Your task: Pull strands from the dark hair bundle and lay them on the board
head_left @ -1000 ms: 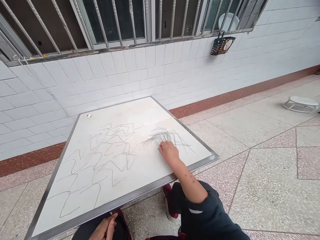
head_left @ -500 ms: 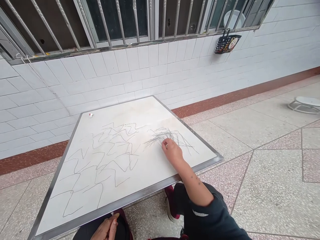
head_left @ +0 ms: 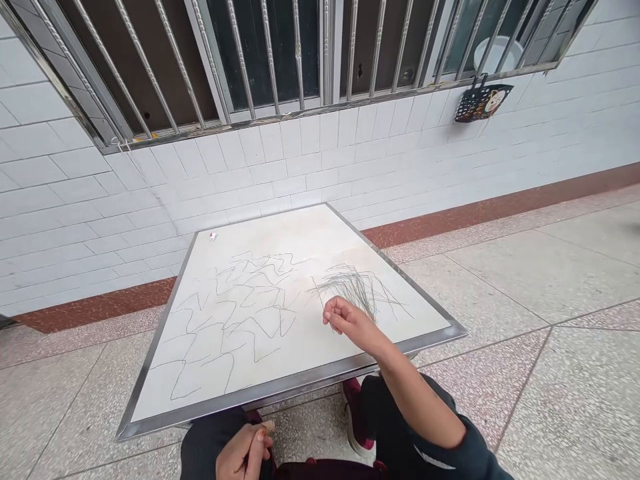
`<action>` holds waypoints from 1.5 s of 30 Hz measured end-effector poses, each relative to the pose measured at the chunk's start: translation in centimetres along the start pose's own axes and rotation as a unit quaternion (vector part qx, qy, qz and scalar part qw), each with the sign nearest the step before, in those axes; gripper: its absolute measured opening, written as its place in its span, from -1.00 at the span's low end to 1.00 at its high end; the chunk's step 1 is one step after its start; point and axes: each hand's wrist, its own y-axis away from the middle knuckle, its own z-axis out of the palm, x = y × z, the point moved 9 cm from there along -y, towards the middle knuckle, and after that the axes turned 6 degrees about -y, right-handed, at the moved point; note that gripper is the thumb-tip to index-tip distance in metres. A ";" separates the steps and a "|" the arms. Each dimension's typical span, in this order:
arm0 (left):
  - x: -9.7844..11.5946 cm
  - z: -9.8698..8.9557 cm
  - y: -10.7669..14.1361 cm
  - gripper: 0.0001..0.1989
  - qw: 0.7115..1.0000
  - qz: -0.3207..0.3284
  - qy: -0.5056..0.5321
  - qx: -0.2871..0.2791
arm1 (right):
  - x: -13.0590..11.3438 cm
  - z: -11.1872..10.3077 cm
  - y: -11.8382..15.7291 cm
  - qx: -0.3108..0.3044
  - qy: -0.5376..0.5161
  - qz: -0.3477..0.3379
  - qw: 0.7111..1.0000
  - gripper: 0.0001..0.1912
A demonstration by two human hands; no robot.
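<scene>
My right hand [head_left: 350, 323] is over the near right part of a white-topped table [head_left: 280, 233], fingers pinched together. A thin dark wire [head_left: 316, 288] runs up from its fingertips. Just beyond the hand lies a loose bundle of straight thin wires [head_left: 355, 283], partly covered by the hand. Many bent, zigzag wires [head_left: 255, 303] are spread across the table's left and middle. My left hand [head_left: 243, 455] rests low over my lap, below the table's near edge, fingers curled. A small tan bit shows at its fingertips, too unclear to name.
A metal rim [head_left: 295, 387] edges the table. A small red-and-white object [head_left: 213, 237] lies at its far left corner. Behind stands a white tiled wall [head_left: 215, 180] with a barred window [head_left: 280, 60]. A dark patterned basket [head_left: 483, 101] hangs from the bars.
My right hand has come back from the wire bundle toward the near edge, with a wire now showing at its fingers. The whole view has shifted; my left hand stays curled over my lap.
</scene>
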 end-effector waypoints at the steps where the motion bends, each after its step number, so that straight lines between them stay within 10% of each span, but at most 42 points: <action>1: 0.8 -1.0 -0.3 -0.69 0.998 -0.043 0.025 0.024 | -0.3 1.3 1.1 -0.032 0.000 0.014 0.999 -0.87; 8: 6.5 -4.7 -3.1 -0.56 0.976 -0.139 0.165 -0.003 | -1.1 7.5 8.6 -0.116 0.060 0.073 0.989 -0.89; 14: 6.1 -2.9 -0.8 -0.66 0.964 -0.167 0.201 -0.037 | -0.2 10.4 12.2 -0.166 0.031 0.107 0.980 -0.91; 19: 5.8 -5.1 -0.6 -0.68 0.989 -0.113 0.085 0.031 | -0.4 11.7 13.5 -0.193 -0.044 0.152 0.968 -0.86; 24: 6.5 -3.7 -0.6 -0.60 0.994 -0.076 0.061 -0.058 | -0.8 12.8 14.0 -0.229 -0.148 0.202 0.941 -0.83; 45: 9.0 2.7 -0.8 -0.56 0.948 -0.148 0.201 -0.195 | -1.2 9.8 10.4 -0.137 0.069 0.116 0.981 -0.75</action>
